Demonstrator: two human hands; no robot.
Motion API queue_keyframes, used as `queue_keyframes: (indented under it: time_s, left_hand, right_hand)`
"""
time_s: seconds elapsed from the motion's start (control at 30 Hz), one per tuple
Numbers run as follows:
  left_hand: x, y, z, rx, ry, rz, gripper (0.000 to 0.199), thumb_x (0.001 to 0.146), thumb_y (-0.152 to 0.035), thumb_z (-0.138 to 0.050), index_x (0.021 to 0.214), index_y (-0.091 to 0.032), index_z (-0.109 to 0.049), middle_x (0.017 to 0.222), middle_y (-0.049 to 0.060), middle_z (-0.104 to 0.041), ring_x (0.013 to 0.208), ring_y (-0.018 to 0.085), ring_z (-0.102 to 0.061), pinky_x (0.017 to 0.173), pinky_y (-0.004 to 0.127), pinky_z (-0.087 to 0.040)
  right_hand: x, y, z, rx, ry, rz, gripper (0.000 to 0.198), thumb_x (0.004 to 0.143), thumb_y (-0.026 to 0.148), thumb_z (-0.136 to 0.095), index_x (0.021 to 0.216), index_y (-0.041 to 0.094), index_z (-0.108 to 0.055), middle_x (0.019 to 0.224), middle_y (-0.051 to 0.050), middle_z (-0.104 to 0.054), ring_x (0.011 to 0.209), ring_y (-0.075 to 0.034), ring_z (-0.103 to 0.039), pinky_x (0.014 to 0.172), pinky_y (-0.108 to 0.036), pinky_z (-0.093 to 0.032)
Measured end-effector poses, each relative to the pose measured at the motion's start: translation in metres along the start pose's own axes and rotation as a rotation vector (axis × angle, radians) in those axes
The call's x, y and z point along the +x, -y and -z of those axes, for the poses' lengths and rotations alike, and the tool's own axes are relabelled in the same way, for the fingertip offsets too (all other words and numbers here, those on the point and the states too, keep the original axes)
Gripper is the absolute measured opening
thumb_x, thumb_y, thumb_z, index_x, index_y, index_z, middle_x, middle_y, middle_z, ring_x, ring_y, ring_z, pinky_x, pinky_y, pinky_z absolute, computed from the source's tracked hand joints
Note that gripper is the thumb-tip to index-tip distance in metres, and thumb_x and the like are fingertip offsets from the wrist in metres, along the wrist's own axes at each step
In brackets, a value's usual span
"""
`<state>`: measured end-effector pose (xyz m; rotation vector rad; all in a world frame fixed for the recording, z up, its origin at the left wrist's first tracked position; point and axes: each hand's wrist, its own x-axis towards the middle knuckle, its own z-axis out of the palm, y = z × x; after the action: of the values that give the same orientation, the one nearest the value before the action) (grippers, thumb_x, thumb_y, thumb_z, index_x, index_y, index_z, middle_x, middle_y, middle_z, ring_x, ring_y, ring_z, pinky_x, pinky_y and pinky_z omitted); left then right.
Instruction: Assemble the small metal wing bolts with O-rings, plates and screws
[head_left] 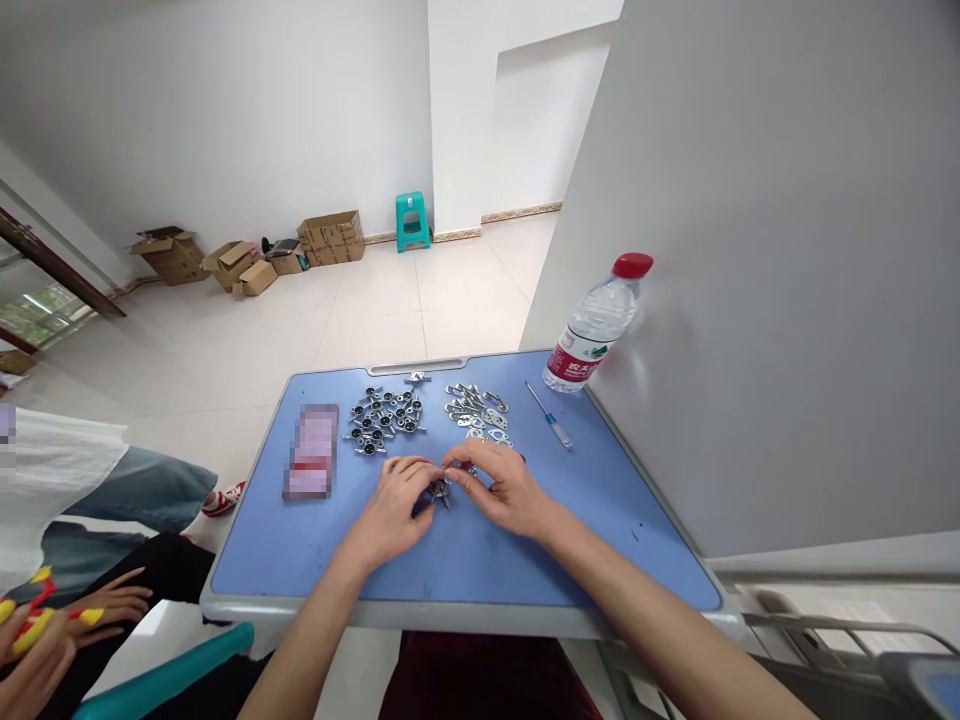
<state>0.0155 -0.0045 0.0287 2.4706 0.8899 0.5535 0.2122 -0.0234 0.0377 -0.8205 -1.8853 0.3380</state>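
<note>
My left hand [401, 503] is closed around a small silver metal fitting [441, 491] with short stems, low over the blue table. My right hand [501, 492] reaches in from the other side, thumb and forefinger pinched together at the top of that fitting. Whatever lies between those right fingertips is too small to make out. Just beyond the hands sits a group of metal fittings with black round centres [384, 420]. To its right lie bent metal pieces [463, 400] and flat oval plates with holes [496, 434]. My right hand partly hides the nearest plates.
A blue-handled screwdriver [555, 425] lies right of the plates, near a water bottle [592, 335] by the grey partition. A blurred phone-like rectangle [311, 452] is at the table's left. Another person's hand [112, 605] holds something yellow and red beyond the left edge.
</note>
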Motion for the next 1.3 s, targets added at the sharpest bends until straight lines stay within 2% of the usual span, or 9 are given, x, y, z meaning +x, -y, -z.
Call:
queue_keyframes:
  time_s: [0.17,0.5,0.67,0.9,1.07,1.3]
  left_hand:
    - [0.0,0.005,-0.004,0.015,0.015,0.023,0.03,0.087,-0.005,-0.051,0.11,-0.023,-0.058,0.114,0.003,-0.064,0.11,0.022,-0.055,0.095,0.04,-0.042]
    - [0.002,0.007,-0.006,-0.018,0.012,0.072,0.016,0.09,-0.012,-0.058,0.103,-0.021,-0.06,0.111,0.003,-0.064,0.107,0.022,-0.057,0.093,0.04,-0.043]
    - [0.003,0.008,-0.007,-0.031,0.012,0.072,0.014,0.092,-0.016,-0.058,0.105,-0.021,-0.06,0.112,0.005,-0.064,0.107,0.023,-0.057,0.092,0.041,-0.043]
    - [0.003,0.009,-0.008,0.001,0.005,0.074,0.008,0.092,-0.017,-0.059,0.099,-0.02,-0.06,0.108,0.005,-0.065,0.103,0.023,-0.058,0.09,0.04,-0.043]
    - [0.003,0.01,-0.01,-0.012,-0.012,0.065,0.015,0.089,-0.01,-0.061,0.1,-0.02,-0.06,0.109,0.004,-0.065,0.106,0.023,-0.057,0.091,0.039,-0.041]
    - [0.004,0.01,-0.012,-0.014,-0.033,0.071,0.01,0.087,-0.011,-0.063,0.093,-0.019,-0.061,0.103,0.004,-0.065,0.1,0.023,-0.058,0.088,0.038,-0.043]
  right_hand:
    - [0.0,-0.001,0.0,-0.018,-0.018,0.003,0.01,0.096,0.017,-0.048,0.094,0.02,-0.058,0.075,-0.002,-0.062,0.065,-0.014,-0.055,0.063,-0.026,-0.045]
    - [0.0,-0.002,0.002,-0.051,-0.011,0.024,0.011,0.096,0.016,-0.046,0.093,0.02,-0.056,0.073,-0.001,-0.061,0.065,-0.014,-0.054,0.063,-0.026,-0.045]
    - [0.001,-0.001,0.002,-0.079,0.015,0.021,0.013,0.097,0.018,-0.046,0.092,0.021,-0.058,0.073,-0.002,-0.063,0.065,-0.015,-0.056,0.062,-0.026,-0.045]
    - [0.001,-0.002,-0.001,-0.165,0.024,0.113,0.018,0.099,0.019,-0.047,0.111,0.022,-0.06,0.082,-0.003,-0.071,0.066,-0.016,-0.06,0.061,-0.027,-0.047]
    - [-0.003,-0.006,-0.004,-0.222,-0.011,0.06,0.018,0.1,0.021,-0.045,0.105,0.021,-0.063,0.076,-0.003,-0.067,0.065,-0.016,-0.06,0.061,-0.027,-0.047]
    - [-0.003,-0.002,-0.009,-0.235,-0.022,0.053,0.018,0.1,0.021,-0.043,0.098,0.021,-0.061,0.071,-0.002,-0.061,0.061,-0.015,-0.055,0.06,-0.026,-0.045]
